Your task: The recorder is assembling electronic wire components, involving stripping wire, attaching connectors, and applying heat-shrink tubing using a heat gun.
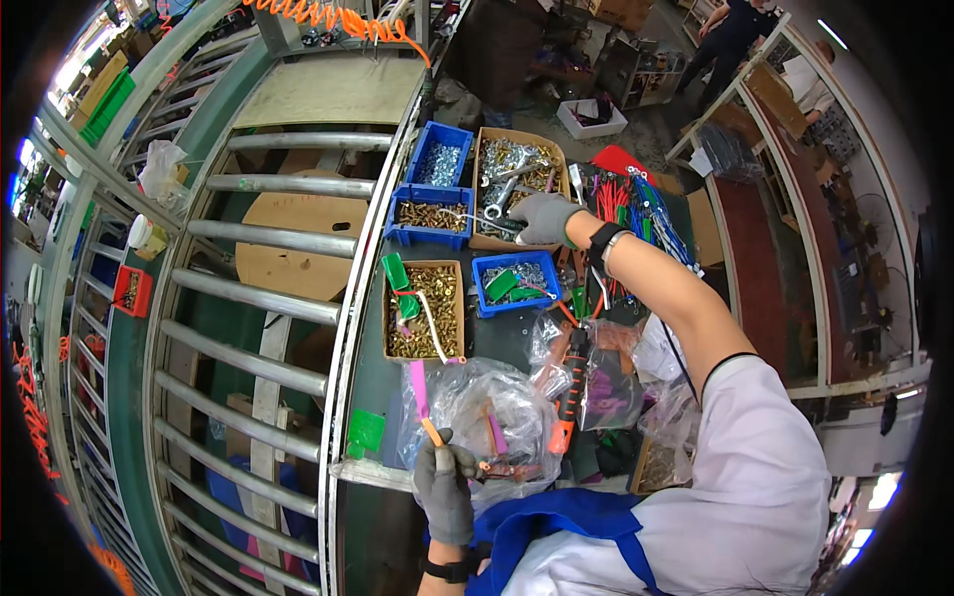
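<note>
Grey gloves on both hands. Left hand pinches the copper-coloured end of a pink strip between thumb and fingers, at the table's near edge. Strip points away from the body; its pink end appears just short of the near wall of a small cardboard bolt box. Clear plastic bag lies right beside it; cannot tell if strip and bag touch.

Right hand is reached out over the near right corner of a bigger cardboard box, fingers bent down by a wrench. Fingertips hidden, so cannot tell if it grips anything.

Tight room there: blue bins butt against the box's left side, cables crowd the right. Another blue bin sits nearer the body. Orange and black tool lies right of the bag. Dark table shows as a narrow bare strip left of the bolt box, ending at the metal rail of a roller conveyor. Green square lies near that corner.
</note>
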Motion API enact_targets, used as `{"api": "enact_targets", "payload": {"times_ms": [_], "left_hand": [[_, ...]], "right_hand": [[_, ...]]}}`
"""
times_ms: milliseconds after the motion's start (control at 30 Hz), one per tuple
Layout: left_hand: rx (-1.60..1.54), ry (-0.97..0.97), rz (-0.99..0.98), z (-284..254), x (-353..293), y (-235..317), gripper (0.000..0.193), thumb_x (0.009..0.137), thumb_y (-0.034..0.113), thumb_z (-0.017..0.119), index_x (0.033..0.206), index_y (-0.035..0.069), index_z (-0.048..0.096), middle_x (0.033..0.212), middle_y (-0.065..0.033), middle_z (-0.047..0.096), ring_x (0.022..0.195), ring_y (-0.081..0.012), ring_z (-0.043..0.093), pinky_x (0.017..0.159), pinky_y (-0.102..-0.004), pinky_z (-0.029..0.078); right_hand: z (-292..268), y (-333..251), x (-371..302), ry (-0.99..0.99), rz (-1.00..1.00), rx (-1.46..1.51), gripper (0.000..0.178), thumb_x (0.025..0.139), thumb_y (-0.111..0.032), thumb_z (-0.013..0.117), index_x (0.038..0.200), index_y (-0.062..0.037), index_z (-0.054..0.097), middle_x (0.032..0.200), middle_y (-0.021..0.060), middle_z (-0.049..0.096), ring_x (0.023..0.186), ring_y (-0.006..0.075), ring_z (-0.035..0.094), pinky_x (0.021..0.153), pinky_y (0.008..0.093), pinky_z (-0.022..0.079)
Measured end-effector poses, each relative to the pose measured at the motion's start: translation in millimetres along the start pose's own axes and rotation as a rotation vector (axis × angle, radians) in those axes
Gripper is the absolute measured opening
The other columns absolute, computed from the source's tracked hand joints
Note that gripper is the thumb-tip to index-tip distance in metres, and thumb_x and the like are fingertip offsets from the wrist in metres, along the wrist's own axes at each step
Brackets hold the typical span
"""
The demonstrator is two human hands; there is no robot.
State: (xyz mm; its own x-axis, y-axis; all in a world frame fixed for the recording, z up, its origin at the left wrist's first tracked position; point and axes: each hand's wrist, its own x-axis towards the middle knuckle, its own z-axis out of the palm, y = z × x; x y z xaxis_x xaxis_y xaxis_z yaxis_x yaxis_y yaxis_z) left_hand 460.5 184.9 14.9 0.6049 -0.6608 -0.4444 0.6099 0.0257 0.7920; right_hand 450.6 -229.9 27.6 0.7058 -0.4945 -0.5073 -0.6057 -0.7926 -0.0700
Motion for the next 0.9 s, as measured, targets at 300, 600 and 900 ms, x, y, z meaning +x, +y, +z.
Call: {"api": "enact_targets", "payload": {"times_ms": [300, 600, 900], "left_hand": [[-0.060, -0.173, -0.164, 24, 10, -7, 0.042, 0.093, 0.028, 0.057, 0.119, -0.004, 0.048, 0.072, -0.0027, 0.050, 0.060, -0.0087, 0.047, 0.052, -0.0228, 0.041], [0.199, -0.446, 0.042, 101, -13, 11, 0.040, 0.088, 0.021, 0.061, 0.119, -0.004, 0.056, 0.096, -0.0015, 0.059, 0.078, -0.0047, 0.048, 0.068, -0.0207, 0.042], [0.230, -0.386, 0.021, 132, -68, 4, 0.034, 0.088, 0.014, 0.063, 0.116, -0.003, 0.059, 0.089, -0.0011, 0.062, 0.077, -0.0074, 0.055, 0.070, -0.0246, 0.047]], "right_hand": [[45, 23, -129, 0.707, -0.330, 0.110, 0.013, 0.074, -0.016, 0.061, 0.085, -0.0096, 0.058, 0.089, 0.0084, 0.060, 0.086, 0.0293, 0.060, 0.073, 0.0387, 0.050], [84, -66, -294, 0.886, -0.820, 0.349, 0.016, 0.072, -0.005, 0.064, 0.088, -0.0088, 0.061, 0.102, 0.0069, 0.063, 0.080, 0.0267, 0.060, 0.069, 0.0364, 0.050], [143, -100, -355, -0.226, -0.629, 2.670, 0.061, 0.083, -0.007, 0.058, 0.138, -0.0095, 0.033, 0.134, 0.0083, 0.043, 0.120, 0.0193, 0.047, 0.102, 0.0394, 0.041]]}}
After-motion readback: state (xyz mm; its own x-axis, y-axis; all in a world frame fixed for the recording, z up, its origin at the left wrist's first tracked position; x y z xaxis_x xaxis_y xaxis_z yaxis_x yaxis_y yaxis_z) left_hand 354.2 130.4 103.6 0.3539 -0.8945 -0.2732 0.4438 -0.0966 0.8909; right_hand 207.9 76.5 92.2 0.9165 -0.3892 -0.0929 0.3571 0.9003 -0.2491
